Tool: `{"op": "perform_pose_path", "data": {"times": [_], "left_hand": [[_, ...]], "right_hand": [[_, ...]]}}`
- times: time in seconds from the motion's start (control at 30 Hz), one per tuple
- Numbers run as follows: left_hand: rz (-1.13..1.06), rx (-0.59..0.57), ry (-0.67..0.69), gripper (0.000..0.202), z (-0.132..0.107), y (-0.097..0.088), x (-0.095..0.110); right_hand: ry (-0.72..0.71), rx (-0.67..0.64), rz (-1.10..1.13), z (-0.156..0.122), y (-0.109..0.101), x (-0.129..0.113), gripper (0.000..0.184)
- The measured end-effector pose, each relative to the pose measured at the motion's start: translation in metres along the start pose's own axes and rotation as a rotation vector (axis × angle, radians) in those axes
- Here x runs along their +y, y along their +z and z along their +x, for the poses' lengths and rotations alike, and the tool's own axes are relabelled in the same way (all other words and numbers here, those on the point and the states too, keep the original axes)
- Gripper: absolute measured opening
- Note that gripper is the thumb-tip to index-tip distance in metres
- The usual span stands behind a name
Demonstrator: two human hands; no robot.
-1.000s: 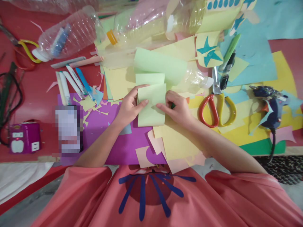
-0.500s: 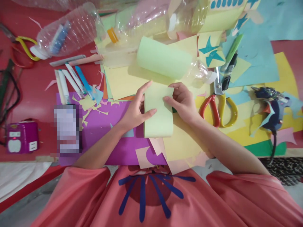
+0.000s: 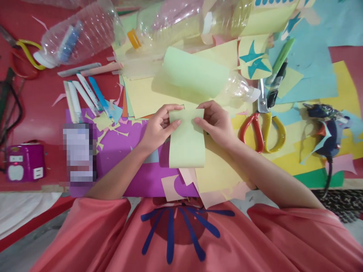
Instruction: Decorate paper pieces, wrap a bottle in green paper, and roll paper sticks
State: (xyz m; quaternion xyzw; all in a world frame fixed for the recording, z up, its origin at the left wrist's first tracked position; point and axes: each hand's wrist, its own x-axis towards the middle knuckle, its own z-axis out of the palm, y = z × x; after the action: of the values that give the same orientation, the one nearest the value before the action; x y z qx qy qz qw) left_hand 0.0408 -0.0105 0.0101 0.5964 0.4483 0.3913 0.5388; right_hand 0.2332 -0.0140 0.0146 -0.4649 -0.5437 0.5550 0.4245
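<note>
A strip of pale green paper (image 3: 186, 147), bent over at its lower end, hangs between my two hands. My left hand (image 3: 162, 126) pinches its upper left corner between thumb and fingers. At the upper right corner my right hand (image 3: 214, 121) grips it the same way, thumb on the near face. Just beyond my hands lies a plastic bottle wrapped in light green paper (image 3: 195, 71), its bare neck pointing right. Scissors with red and yellow handles (image 3: 262, 128) rest to the right of my right hand.
Clear bottles (image 3: 170, 26) lie along the back. Several markers (image 3: 87, 94) and a phone (image 3: 79, 153) are at left, near a purple box-shaped device (image 3: 25, 162). A dark blue corded tool (image 3: 329, 136) sits at right. Purple paper (image 3: 136, 177) and scraps cover the table.
My left hand has shifted up to the paper's top left corner and closed its fingers there. The strip has moved slightly left and down.
</note>
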Motion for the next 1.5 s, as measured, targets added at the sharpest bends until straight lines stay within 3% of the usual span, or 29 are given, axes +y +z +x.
{"op": "perform_pose_path", "data": {"times": [0.3,1.5], "left_hand": [[-0.020,0.060,-0.004,0.035,-0.001,0.001,0.006],[0.019,0.046,0.003,0.022,-0.004,-0.003,0.014]], "right_hand": [[-0.089,0.036,-0.073,-0.001,0.000,-0.003,0.017],[-0.007,0.024,0.003,-0.002,0.000,-0.006,0.009]]}}
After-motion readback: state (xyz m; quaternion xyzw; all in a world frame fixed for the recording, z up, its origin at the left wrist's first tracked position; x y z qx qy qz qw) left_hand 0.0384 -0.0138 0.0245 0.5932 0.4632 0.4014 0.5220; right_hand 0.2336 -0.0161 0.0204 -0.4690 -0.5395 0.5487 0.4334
